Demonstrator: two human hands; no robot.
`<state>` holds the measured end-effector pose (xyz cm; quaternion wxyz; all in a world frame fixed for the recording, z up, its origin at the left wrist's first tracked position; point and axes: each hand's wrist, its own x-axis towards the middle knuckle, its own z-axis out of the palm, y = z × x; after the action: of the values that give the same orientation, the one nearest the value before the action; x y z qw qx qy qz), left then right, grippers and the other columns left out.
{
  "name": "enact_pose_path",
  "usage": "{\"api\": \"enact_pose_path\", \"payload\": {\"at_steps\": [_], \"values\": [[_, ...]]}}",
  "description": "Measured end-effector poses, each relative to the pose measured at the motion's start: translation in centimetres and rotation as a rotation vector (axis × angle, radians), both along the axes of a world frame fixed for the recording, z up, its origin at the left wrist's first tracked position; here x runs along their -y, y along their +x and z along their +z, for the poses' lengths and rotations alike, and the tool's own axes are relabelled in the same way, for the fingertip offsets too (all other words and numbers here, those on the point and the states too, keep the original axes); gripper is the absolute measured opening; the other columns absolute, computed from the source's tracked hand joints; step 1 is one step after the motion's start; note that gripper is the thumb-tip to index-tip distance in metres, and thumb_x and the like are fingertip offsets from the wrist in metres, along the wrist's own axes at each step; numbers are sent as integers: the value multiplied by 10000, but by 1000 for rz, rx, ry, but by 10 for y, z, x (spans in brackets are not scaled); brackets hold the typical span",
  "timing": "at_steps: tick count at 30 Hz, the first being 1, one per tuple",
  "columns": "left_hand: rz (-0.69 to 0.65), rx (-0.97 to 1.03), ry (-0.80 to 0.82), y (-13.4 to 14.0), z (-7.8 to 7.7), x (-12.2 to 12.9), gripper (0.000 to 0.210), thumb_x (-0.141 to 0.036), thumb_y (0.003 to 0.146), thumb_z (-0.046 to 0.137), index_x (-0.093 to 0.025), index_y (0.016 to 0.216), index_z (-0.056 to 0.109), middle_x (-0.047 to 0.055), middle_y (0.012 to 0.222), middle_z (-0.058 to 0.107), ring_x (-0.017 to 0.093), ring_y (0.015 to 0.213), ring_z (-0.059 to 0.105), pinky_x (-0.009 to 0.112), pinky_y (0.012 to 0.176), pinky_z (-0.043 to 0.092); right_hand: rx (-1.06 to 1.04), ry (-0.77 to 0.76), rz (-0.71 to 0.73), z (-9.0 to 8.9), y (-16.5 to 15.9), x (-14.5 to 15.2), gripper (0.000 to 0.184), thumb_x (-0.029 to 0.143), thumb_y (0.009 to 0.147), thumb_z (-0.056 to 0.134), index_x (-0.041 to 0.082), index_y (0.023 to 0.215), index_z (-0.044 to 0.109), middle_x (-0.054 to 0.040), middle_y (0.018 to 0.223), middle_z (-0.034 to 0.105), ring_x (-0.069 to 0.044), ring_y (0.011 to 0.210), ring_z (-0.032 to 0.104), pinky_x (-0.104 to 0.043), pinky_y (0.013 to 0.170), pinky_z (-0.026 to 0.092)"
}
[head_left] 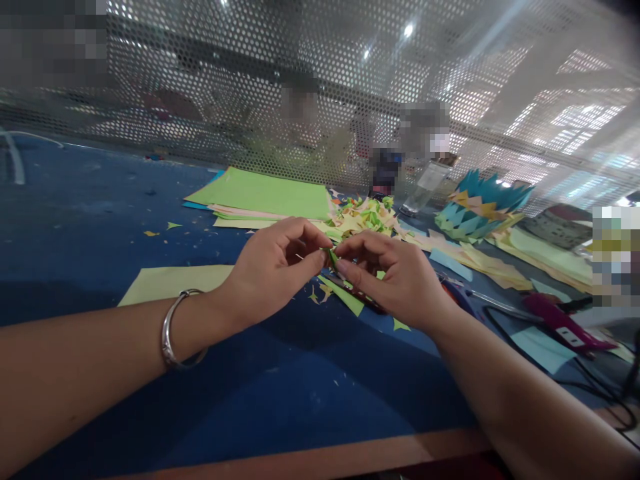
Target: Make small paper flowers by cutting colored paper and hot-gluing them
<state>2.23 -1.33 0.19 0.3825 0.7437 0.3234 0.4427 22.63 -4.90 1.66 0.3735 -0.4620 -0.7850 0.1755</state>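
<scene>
Between the fingertips of both hands is a small folded piece of green paper (332,259). My left hand (280,267), with a silver bangle (169,333) on its wrist, pinches it from the left. My right hand (387,273) pinches its other side with thumb and forefinger. Below the hands lie a green paper strip (350,300) and small scraps; a dark slim object, partly hidden, sits under the right hand. Just beyond, a heap of green and yellow paper cuttings (367,217) covers the blue table.
A stack of green sheets (280,190) lies at the back, a pale yellow sheet (150,283) at left. To the right are a spiky paper crown (483,207), a clear glass (425,190), a magenta glue gun (565,323) with cables, and a blue paper piece (543,348). A perforated screen (210,87) stands behind.
</scene>
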Motion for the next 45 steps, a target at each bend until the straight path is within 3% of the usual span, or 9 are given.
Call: {"api": "enact_pose_path", "payload": {"at_steps": [7,20,45], "values": [[-90,38,-72,1,1,0,165,-286,859,675,-174,980,690,41,896,704,166,818,656,305,773,543,53,60,-15,-1,0,1,80,245,899,633,179,924,670,17,757,622,-77,576,514,-219,541,420],[-276,189,-119,2,-8,-11,289,-275,778,802,-198,1046,722,66,997,769,215,943,730,376,878,590,23,91,-20,0,7,0,89,189,864,618,163,904,692,20,728,621,-68,545,504,-203,507,406],[-218,132,-114,4,-3,-5,226,-262,766,786,-203,966,700,50,920,749,188,823,711,349,770,589,8,68,74,1,5,1,51,150,871,637,157,871,688,34,677,576,-57,545,496,-200,524,391]]}}
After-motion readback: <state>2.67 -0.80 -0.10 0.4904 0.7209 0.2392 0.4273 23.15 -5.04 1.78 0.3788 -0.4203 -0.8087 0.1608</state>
